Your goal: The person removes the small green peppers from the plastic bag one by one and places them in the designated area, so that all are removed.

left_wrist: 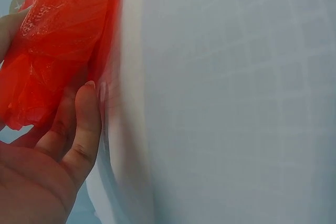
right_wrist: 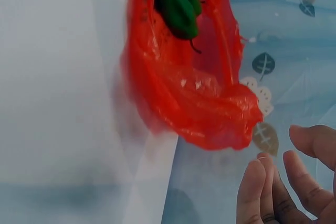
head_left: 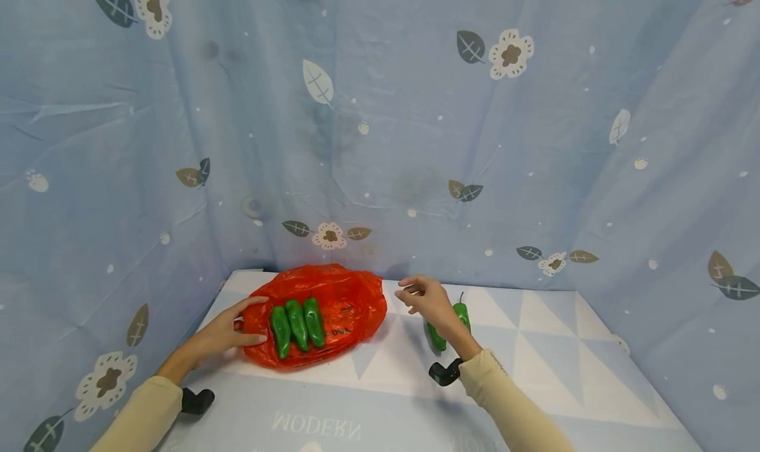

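Note:
A crumpled red plastic bag (head_left: 350,307) lies on the table, with three green peppers (head_left: 297,323) side by side on its left half. My left hand (head_left: 222,333) holds the bag's left edge, thumb and fingers around it. In the left wrist view, some fingers (left_wrist: 86,121) curl against the red film, partly behind it. My right hand (head_left: 429,300) hovers right of the bag, fingers loosely bent and holding nothing. The right wrist view shows its fingertips (right_wrist: 252,174) apart from the bag's gathered end. Two more green peppers (head_left: 437,338) lie behind the right wrist, partly hidden.
A light blue and white patterned cloth (head_left: 534,353) covers the table. Blue curtains (head_left: 404,109) with flowers and leaves rise close behind and on both sides. Dark wrist-camera mounts (head_left: 445,373) stick out beside the sleeves.

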`<state>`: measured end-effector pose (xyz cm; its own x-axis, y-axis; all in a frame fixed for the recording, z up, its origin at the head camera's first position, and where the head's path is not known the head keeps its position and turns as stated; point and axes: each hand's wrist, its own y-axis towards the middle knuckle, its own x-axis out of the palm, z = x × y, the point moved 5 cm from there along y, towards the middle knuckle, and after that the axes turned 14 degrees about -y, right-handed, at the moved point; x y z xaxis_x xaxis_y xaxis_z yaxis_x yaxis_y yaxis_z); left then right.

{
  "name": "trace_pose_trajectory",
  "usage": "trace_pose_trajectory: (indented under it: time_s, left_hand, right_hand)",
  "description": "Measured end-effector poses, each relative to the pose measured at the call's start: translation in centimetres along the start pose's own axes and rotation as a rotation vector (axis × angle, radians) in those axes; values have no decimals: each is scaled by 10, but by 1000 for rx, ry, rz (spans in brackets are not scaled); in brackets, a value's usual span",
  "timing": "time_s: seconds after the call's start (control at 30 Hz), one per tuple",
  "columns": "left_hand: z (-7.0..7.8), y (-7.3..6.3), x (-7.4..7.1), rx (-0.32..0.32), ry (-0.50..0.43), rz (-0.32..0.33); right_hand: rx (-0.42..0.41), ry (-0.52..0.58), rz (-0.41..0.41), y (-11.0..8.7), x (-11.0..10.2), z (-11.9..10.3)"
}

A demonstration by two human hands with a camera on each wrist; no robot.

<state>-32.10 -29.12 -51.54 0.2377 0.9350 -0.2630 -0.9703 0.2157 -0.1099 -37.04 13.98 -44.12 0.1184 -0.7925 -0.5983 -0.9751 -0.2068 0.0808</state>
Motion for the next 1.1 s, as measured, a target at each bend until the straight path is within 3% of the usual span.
trace_pose_trajectory:
  time_s: [0.2, 0.87, 1.1]
  left_hand:
    - [2, 0, 0, 11, 0, -2]
    - [0, -6, 1, 14, -26, -11]
    - [1, -5, 2, 24, -26, -13]
  right_hand:
    - [-10, -18, -37, 3, 19, -11]
    - [-115, 122, -184, 1, 79, -48]
    - [-128, 127, -190, 1, 100, -55]
